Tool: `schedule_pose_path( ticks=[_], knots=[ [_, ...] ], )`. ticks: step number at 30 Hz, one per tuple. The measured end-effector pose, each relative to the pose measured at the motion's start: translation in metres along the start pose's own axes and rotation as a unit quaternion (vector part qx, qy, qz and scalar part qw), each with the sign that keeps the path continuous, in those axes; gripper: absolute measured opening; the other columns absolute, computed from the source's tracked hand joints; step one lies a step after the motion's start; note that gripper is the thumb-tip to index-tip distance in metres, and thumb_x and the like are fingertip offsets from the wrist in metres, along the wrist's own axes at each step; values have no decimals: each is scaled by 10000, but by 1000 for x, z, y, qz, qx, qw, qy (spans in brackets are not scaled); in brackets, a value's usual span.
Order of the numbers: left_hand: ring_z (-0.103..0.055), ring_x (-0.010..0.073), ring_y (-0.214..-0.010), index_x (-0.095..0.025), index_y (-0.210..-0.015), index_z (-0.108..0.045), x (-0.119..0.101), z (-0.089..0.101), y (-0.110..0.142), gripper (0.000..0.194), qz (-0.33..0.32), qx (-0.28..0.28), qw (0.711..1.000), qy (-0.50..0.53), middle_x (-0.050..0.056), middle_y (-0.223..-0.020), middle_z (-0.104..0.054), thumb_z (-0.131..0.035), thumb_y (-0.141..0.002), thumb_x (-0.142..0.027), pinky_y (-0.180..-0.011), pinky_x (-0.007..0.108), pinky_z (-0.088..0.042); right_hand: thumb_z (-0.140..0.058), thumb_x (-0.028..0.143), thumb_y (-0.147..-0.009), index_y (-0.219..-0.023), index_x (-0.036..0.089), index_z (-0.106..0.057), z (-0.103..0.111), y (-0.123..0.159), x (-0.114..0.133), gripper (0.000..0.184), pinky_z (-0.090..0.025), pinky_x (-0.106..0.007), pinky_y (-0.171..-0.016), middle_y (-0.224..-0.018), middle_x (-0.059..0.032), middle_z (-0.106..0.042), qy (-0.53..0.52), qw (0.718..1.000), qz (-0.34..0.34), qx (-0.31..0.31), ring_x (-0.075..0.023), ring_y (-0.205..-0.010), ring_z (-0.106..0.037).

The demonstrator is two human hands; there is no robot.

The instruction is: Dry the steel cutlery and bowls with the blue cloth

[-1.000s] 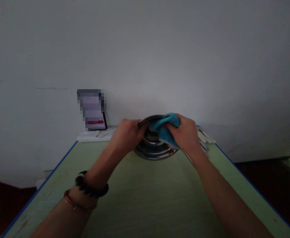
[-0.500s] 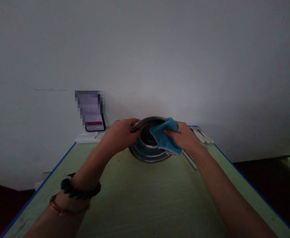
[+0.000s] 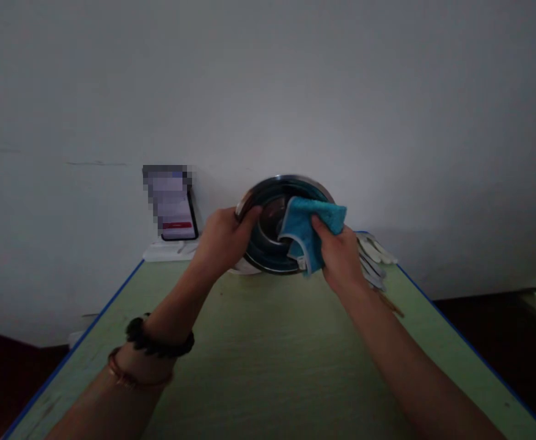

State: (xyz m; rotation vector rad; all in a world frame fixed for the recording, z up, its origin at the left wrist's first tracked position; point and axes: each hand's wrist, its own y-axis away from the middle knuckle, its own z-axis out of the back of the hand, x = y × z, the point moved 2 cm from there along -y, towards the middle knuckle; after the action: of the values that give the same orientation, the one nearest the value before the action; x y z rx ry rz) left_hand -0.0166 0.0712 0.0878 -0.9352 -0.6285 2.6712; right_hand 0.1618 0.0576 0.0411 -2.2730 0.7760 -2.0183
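A shiny metal bowl (image 3: 272, 223) is held up above the far part of the table, its inside tilted towards me. My left hand (image 3: 228, 238) grips its left rim, with the thumb on the inner side. In my right hand (image 3: 341, 253) is a blue cloth (image 3: 311, 226) with a pale edge, pinched under the thumb. The cloth lies over the bowl's right side and covers part of the inside and rim. The right fingers behind the cloth are hidden.
A phone (image 3: 176, 211) leans upright on a white stand (image 3: 167, 250) at the back left. White gloves (image 3: 378, 250) lie at the back right, by a thin brown stick (image 3: 392, 304). Behind the green table (image 3: 268, 354) rises a pale wall (image 3: 268, 91). Something white shows under the bowl.
The bowl has risen and tipped further towards me, with my left hand still on its rim. My right hand and the cloth have shifted slightly right along the bowl.
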Motion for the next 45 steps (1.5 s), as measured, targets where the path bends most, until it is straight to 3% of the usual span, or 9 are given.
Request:
schedule_pose_path(
  ticks=[4,8,14,21,24,31,37,42,45],
  knots=[
    [-543,154,-516,-154,-644,-585,-1,-15,3,399,26,13,993,110,11,-553,-578,-365,-838,-425,-440,227,-350,-634,301,-669,-917,190,-621,-12,8,-13,271,-515,-339,-740,-931,-36,-684,-171,978,-96,-71,-172,-802,-642],
    [-592,175,-578,-151,-767,-626,1,-16,1,296,-5,96,990,107,23,-630,-637,-434,-805,-373,-521,253,-433,-644,216,-619,-828,170,-641,2,0,-14,214,-519,-334,-709,-843,-36,-693,-92,988,-126,-4,-171,-725,-636],
    [-622,180,-768,-180,-996,-633,-13,2,8,260,-143,148,973,103,36,-844,-685,-465,-819,-267,-685,275,-478,-583,284,-708,-755,175,-627,33,-13,16,127,-478,-336,-628,-658,-1,-625,244,953,31,177,-155,-613,-565],
    [-500,191,-1133,-211,-1314,-425,-29,-5,18,420,-225,70,954,185,78,-1283,-521,-395,-896,-249,-972,327,-380,-533,241,-763,-1009,206,-481,32,-3,58,254,-398,-415,-851,-1004,-79,-534,364,890,270,47,-226,-962,-504],
    [-559,182,-1026,-206,-1259,-492,-25,-6,16,382,-193,59,962,181,66,-1186,-586,-412,-894,-286,-896,294,-430,-512,258,-776,-1037,203,-409,23,6,59,285,-402,-391,-836,-993,-84,-504,358,888,282,64,-218,-956,-494],
    [-590,178,-935,-166,-966,-659,-21,-4,13,274,-192,121,965,128,58,-1015,-648,-447,-873,-313,-860,281,-436,-364,282,-872,-1006,200,-450,6,21,62,179,-397,-339,-840,-1001,-63,-524,315,888,237,235,-176,-960,-494],
    [-610,188,-885,-210,-964,-673,-27,0,13,264,-179,127,967,129,33,-972,-676,-471,-858,-343,-809,273,-458,-484,351,-838,-914,205,-474,12,13,63,165,-399,-302,-747,-886,-36,-566,387,853,289,196,-168,-833,-531],
    [-623,197,-815,-231,-984,-676,-19,1,8,289,-71,27,983,170,21,-902,-697,-517,-818,-406,-729,270,-482,-435,418,-853,-937,220,-419,15,5,45,216,-394,-297,-689,-854,-33,-556,362,889,270,76,-170,-781,-534],
    [-628,184,-769,-197,-970,-662,-11,-11,8,330,16,-63,959,277,21,-848,-689,-517,-805,-443,-640,250,-495,-399,422,-865,-948,223,-393,10,6,28,215,-398,-298,-713,-860,-41,-551,289,931,223,-18,-165,-793,-531]
  ],
)
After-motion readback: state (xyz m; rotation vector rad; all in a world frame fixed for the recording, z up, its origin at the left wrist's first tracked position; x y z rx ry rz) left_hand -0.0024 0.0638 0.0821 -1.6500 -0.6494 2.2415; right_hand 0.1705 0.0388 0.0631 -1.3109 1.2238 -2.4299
